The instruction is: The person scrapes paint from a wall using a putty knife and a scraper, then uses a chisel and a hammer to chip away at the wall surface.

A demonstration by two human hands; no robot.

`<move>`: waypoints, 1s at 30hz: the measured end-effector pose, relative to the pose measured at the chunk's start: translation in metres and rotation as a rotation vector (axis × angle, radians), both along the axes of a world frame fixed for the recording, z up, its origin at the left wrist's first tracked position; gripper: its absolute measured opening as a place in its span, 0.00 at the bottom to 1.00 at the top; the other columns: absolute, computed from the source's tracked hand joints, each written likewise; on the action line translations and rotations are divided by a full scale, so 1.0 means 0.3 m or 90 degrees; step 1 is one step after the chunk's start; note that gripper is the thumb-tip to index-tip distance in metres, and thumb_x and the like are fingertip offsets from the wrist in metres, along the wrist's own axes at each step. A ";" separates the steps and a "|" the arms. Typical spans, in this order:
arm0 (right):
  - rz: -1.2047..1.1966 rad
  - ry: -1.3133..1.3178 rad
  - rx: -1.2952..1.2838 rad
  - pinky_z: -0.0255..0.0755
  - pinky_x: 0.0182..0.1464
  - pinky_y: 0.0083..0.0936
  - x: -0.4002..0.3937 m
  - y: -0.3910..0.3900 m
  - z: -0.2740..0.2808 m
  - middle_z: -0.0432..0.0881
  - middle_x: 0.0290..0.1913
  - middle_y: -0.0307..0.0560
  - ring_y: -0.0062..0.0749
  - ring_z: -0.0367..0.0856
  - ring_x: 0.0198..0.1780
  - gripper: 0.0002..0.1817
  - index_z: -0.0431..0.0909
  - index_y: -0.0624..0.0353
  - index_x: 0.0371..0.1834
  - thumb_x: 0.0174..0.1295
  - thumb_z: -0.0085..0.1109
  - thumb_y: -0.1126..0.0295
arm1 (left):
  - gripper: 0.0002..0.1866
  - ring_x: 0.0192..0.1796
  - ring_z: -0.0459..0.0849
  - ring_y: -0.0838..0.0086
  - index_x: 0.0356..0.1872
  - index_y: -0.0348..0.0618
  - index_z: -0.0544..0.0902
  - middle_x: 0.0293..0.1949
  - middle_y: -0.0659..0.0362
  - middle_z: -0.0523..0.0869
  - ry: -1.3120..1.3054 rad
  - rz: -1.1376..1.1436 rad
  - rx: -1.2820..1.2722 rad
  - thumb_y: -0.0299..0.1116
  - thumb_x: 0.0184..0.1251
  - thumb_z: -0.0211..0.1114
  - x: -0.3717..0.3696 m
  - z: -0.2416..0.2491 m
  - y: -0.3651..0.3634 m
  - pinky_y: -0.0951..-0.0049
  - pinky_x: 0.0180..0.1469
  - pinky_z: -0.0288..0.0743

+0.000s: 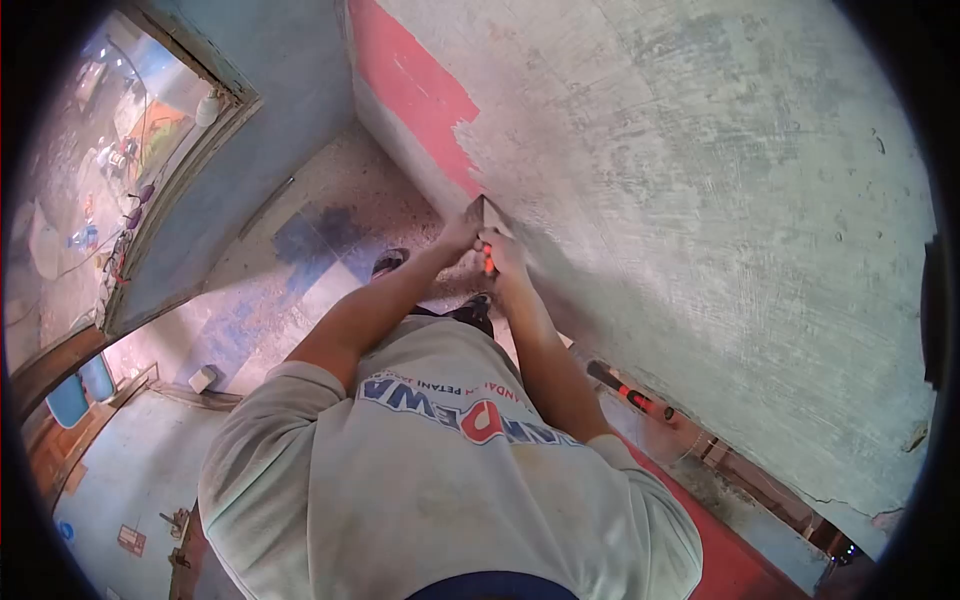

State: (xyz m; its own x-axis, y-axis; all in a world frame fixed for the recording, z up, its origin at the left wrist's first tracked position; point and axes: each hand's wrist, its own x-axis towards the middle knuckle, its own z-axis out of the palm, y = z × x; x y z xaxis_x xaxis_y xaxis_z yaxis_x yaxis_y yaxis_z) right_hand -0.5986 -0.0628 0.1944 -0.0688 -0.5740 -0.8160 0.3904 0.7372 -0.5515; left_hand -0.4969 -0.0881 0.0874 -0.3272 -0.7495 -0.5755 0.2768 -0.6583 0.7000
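Both of my hands are closed around a scraper (483, 208) with a flat blade and an orange-and-black handle. My left hand (459, 236) is up near the blade, while my right hand (508, 254) wraps the handle just beside it. The blade's edge appears to meet the wall at the lower end of a pink paint patch (415, 85). Around that patch the wall (690, 190) is bare grey-white and streaked with scrape marks. My fingers cover part of the handle.
A black-and-red tool (630, 390) lies by the wall's base at my right. Dusty floor with blue and pale tiles (330, 290) lies under my feet. Left is a framed opening (220, 110) with clutter beyond. A small white block (203, 378) sits on the floor.
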 end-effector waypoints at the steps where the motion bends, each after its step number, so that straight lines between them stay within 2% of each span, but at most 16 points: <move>1: -0.012 -0.033 0.005 0.63 0.16 0.25 0.000 -0.009 -0.058 0.76 0.23 0.40 0.24 0.71 0.15 0.07 0.76 0.56 0.31 0.67 0.61 0.72 | 0.08 0.27 0.85 0.74 0.35 0.37 0.86 0.29 0.59 0.87 -0.034 -0.026 0.013 0.26 0.70 0.60 0.017 -0.013 -0.019 0.72 0.30 0.77; 2: -0.017 0.017 0.007 0.63 0.16 0.25 0.007 -0.009 -0.100 0.76 0.23 0.40 0.24 0.71 0.15 0.06 0.76 0.56 0.31 0.66 0.61 0.72 | 0.08 0.26 0.85 0.73 0.33 0.36 0.86 0.28 0.59 0.86 0.041 0.008 0.004 0.26 0.70 0.60 0.019 -0.065 -0.019 0.71 0.29 0.78; 5: 0.008 0.041 -0.043 0.64 0.17 0.25 0.007 0.061 0.075 0.76 0.23 0.40 0.24 0.72 0.16 0.06 0.76 0.57 0.31 0.66 0.61 0.72 | 0.09 0.26 0.85 0.74 0.35 0.35 0.87 0.29 0.59 0.87 0.005 -0.070 -0.101 0.28 0.70 0.60 0.024 0.019 0.019 0.72 0.29 0.78; 6: 0.064 0.097 -0.053 0.65 0.17 0.25 -0.015 0.072 0.092 0.76 0.23 0.40 0.24 0.71 0.16 0.06 0.76 0.58 0.33 0.67 0.61 0.71 | 0.09 0.26 0.85 0.75 0.36 0.36 0.87 0.30 0.59 0.87 -0.077 -0.051 -0.147 0.29 0.70 0.60 0.001 0.014 0.034 0.72 0.28 0.77; 10: 0.008 0.008 0.045 0.64 0.16 0.22 -0.011 -0.028 -0.002 0.75 0.21 0.35 0.21 0.72 0.17 0.07 0.78 0.55 0.32 0.69 0.60 0.69 | 0.10 0.26 0.84 0.75 0.39 0.37 0.87 0.32 0.58 0.87 -0.052 -0.019 -0.012 0.31 0.72 0.60 -0.012 -0.066 -0.033 0.72 0.29 0.77; 13: 0.043 0.048 0.005 0.64 0.16 0.22 0.012 -0.021 -0.011 0.74 0.21 0.35 0.21 0.72 0.17 0.07 0.77 0.55 0.32 0.69 0.60 0.69 | 0.10 0.27 0.84 0.75 0.40 0.36 0.87 0.32 0.58 0.88 -0.070 -0.096 -0.069 0.30 0.71 0.60 0.031 -0.097 -0.041 0.72 0.30 0.78; 14: 0.050 0.068 -0.008 0.64 0.16 0.21 0.002 0.017 0.016 0.74 0.21 0.35 0.20 0.71 0.16 0.07 0.77 0.55 0.32 0.69 0.60 0.70 | 0.09 0.26 0.84 0.75 0.38 0.36 0.87 0.33 0.58 0.88 0.007 -0.034 -0.043 0.28 0.70 0.59 0.009 -0.077 -0.008 0.72 0.28 0.77; 17: 0.027 0.093 -0.066 0.62 0.17 0.27 0.009 0.046 0.086 0.75 0.20 0.40 0.27 0.70 0.14 0.07 0.79 0.58 0.29 0.66 0.61 0.72 | 0.08 0.26 0.84 0.74 0.35 0.36 0.86 0.32 0.57 0.88 -0.087 0.007 -0.134 0.26 0.67 0.59 -0.034 -0.129 0.030 0.70 0.26 0.75; 18: 0.024 0.060 -0.035 0.62 0.17 0.27 -0.003 0.031 0.042 0.75 0.20 0.39 0.26 0.70 0.14 0.07 0.79 0.58 0.30 0.66 0.61 0.72 | 0.07 0.25 0.82 0.74 0.33 0.37 0.85 0.31 0.58 0.87 -0.009 0.017 -0.034 0.25 0.66 0.60 0.007 0.067 0.004 0.70 0.26 0.73; 20: 0.018 -0.006 0.021 0.61 0.17 0.26 -0.031 -0.032 -0.086 0.76 0.21 0.39 0.25 0.69 0.14 0.05 0.78 0.57 0.32 0.67 0.61 0.72 | 0.07 0.25 0.82 0.74 0.32 0.37 0.85 0.30 0.59 0.86 -0.048 -0.022 -0.021 0.25 0.66 0.60 0.014 -0.056 -0.029 0.70 0.26 0.73; 22: 0.010 0.028 0.007 0.61 0.17 0.25 0.005 -0.035 -0.021 0.76 0.22 0.39 0.24 0.69 0.14 0.04 0.78 0.56 0.33 0.67 0.61 0.72 | 0.07 0.25 0.81 0.76 0.30 0.37 0.85 0.28 0.61 0.85 -0.086 -0.037 -0.027 0.25 0.67 0.60 0.026 -0.088 -0.054 0.71 0.27 0.73; 25: -0.001 0.041 -0.031 0.61 0.17 0.25 0.023 0.038 0.070 0.76 0.22 0.38 0.23 0.69 0.15 0.03 0.79 0.56 0.34 0.66 0.62 0.71 | 0.07 0.25 0.81 0.77 0.32 0.38 0.86 0.27 0.61 0.85 -0.036 0.016 -0.134 0.26 0.67 0.60 0.018 0.031 0.023 0.71 0.28 0.73; 26: 0.011 0.044 -0.032 0.61 0.17 0.25 0.012 0.041 0.092 0.75 0.22 0.38 0.23 0.69 0.15 0.04 0.79 0.57 0.34 0.66 0.62 0.71 | 0.07 0.25 0.82 0.77 0.34 0.38 0.86 0.27 0.61 0.86 -0.065 0.027 -0.167 0.26 0.68 0.60 -0.014 -0.074 0.037 0.71 0.28 0.74; 27: 0.020 0.049 -0.031 0.61 0.17 0.25 0.005 0.043 0.104 0.75 0.21 0.38 0.23 0.69 0.15 0.04 0.79 0.57 0.34 0.66 0.63 0.71 | 0.08 0.25 0.82 0.77 0.35 0.38 0.87 0.28 0.61 0.86 -0.047 0.019 -0.123 0.26 0.68 0.60 -0.003 -0.047 0.018 0.71 0.28 0.74; 29: 0.030 0.049 0.011 0.61 0.16 0.24 -0.010 -0.011 -0.030 0.76 0.22 0.37 0.23 0.70 0.15 0.05 0.79 0.57 0.34 0.66 0.63 0.70 | 0.08 0.26 0.83 0.76 0.37 0.37 0.87 0.28 0.60 0.87 -0.006 -0.006 -0.034 0.27 0.69 0.59 0.019 0.035 -0.020 0.71 0.28 0.75; 30: 0.035 0.050 0.031 0.62 0.16 0.24 -0.014 -0.030 -0.077 0.76 0.22 0.37 0.23 0.70 0.15 0.05 0.80 0.57 0.34 0.66 0.63 0.70 | 0.08 0.26 0.84 0.76 0.37 0.37 0.86 0.29 0.60 0.87 -0.058 -0.025 -0.044 0.26 0.70 0.59 0.004 -0.124 -0.037 0.71 0.27 0.76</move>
